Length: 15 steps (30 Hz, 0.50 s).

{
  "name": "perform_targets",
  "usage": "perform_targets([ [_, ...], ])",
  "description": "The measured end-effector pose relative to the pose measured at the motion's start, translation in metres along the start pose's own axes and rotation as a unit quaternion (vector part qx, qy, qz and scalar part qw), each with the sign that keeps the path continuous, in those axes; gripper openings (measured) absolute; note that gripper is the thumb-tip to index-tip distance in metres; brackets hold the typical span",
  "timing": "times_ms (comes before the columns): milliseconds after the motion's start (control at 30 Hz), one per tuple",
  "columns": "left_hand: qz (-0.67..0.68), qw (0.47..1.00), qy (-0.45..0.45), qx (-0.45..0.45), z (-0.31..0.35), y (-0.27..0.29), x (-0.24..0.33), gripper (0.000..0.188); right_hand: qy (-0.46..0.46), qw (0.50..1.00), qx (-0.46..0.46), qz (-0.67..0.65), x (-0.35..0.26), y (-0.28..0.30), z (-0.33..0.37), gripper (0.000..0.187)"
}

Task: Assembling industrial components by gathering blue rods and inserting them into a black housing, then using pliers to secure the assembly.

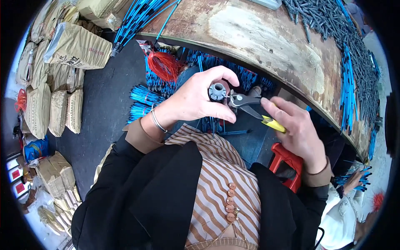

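My left hand [204,93] is closed around a grey, round plastic hub [217,91] with a hole in its middle and notches round its rim. The thumb and fingers curl about its sides. Coming in from the right, my right hand [296,127] grips a pair of pliers [251,104] with a dark metal head and yellow handles. The jaws of the pliers are right beside the hub, near a bit of thin wire. Whether they clamp the wire cannot be made out.
A worn wooden table [246,31] spans the far side, carrying dark rods [323,18] and blue rods [348,91]. Blue bundles [143,96] and red strands [163,66] are beneath it. Brown paper packages [38,110] line the left. A red plastic stool [287,164] stands at right.
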<state>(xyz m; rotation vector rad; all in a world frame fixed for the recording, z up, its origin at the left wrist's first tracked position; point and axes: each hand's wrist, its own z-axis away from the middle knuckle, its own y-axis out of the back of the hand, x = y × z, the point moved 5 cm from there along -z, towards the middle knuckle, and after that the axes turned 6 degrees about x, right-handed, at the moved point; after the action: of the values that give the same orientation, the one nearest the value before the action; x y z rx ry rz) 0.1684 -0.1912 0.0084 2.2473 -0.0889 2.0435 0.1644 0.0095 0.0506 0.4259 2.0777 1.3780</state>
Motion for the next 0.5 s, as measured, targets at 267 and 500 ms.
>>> perform_targets([
  [267,-0.022,0.99,0.022,-0.14,0.005,-0.011,0.001,0.052,-0.24,0.542,-0.41,-0.693,0.002,-0.062,0.039,0.059],
  [500,0.01,1.0,0.008,-0.008,0.001,-0.003,-0.003,0.048,-0.269,0.673,-0.39,-0.567,0.011,-0.04,0.022,0.064],
])
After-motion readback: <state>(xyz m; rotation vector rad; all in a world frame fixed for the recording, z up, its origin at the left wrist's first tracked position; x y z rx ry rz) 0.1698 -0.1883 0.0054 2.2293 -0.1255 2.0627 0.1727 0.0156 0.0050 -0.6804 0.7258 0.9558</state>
